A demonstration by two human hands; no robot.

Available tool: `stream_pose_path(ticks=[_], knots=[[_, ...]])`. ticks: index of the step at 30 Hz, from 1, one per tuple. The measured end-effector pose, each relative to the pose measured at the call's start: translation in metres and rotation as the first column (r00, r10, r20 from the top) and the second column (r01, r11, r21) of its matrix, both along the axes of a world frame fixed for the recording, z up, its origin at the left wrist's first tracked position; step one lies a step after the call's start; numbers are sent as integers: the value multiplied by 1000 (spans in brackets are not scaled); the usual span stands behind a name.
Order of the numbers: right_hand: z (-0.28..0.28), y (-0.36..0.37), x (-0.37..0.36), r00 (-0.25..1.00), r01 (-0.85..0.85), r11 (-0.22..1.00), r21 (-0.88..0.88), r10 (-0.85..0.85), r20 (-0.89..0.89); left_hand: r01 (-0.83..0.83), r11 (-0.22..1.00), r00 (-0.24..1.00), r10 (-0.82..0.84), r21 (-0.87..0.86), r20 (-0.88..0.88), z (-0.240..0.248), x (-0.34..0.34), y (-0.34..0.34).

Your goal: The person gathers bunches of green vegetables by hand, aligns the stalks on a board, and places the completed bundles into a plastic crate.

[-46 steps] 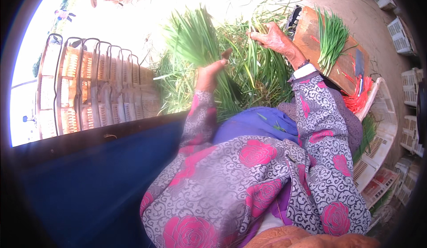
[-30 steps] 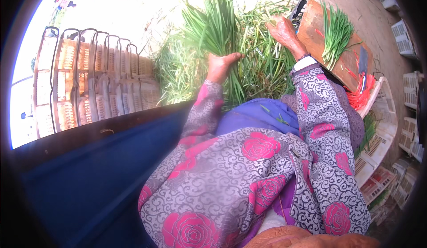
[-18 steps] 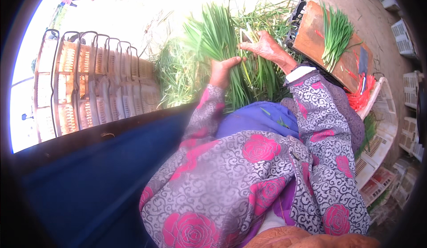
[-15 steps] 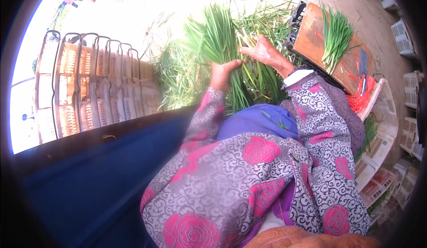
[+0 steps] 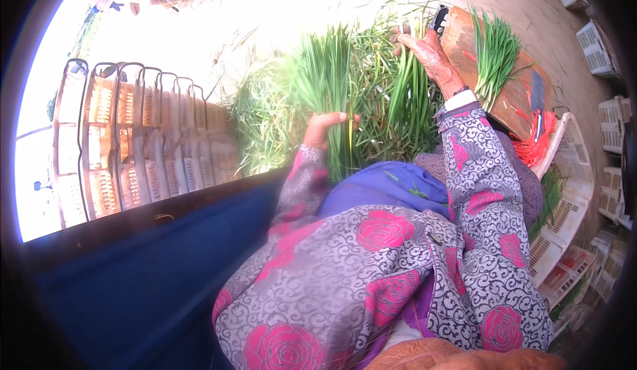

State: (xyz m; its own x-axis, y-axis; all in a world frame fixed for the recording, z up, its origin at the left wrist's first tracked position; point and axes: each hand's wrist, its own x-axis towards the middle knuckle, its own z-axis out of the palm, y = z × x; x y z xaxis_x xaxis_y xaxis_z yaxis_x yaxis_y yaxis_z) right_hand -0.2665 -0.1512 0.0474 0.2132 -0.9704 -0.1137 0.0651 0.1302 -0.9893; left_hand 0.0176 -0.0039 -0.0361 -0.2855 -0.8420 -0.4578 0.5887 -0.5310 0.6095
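Note:
My left hand is closed round a thick bunch of green chives, whose leaves fan upward above the thumb and hang below the fist. My right hand, up and to the right, grips the pale ends of a smaller bundle of chive leaves, which droops below its fingers. Between and behind the hands lies a heap of loose green and yellowed leaves. Beside my right hand, a trimmed bunch of chives rests on a wooden board.
A knife with a dark blade and red ties lie at the board's right end. White plastic crates stand along the right. Stacked crates are at the left, behind a blue panel with a dark rim.
My right hand has moved up and right, away from the left hand, carrying a bundle of chive leaves. My left hand has lowered slightly, still holding its bunch.

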Motion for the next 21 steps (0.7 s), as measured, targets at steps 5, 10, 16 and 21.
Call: stream_pose_path(ticks=[5, 10, 16, 21], knots=[[5, 10, 42, 998, 3, 999, -32, -5, -65, 83, 980, 996, -78, -181, 34, 8, -9, 10], [-5, 11, 40, 1000, 2, 998, -58, 0, 28, 121, 980, 993, -120, -157, 17, 18, -11, 7], [-31, -36, -22, 847, 517, 841, 161, -529, 42, -17, 996, 1000, 16, -84, -9, -14, 32, 13], [-34, -47, -73, 719, 556, 743, -373, -655, -234, -96, 989, 995, 100, -112, 25, -26, 70, 13]])
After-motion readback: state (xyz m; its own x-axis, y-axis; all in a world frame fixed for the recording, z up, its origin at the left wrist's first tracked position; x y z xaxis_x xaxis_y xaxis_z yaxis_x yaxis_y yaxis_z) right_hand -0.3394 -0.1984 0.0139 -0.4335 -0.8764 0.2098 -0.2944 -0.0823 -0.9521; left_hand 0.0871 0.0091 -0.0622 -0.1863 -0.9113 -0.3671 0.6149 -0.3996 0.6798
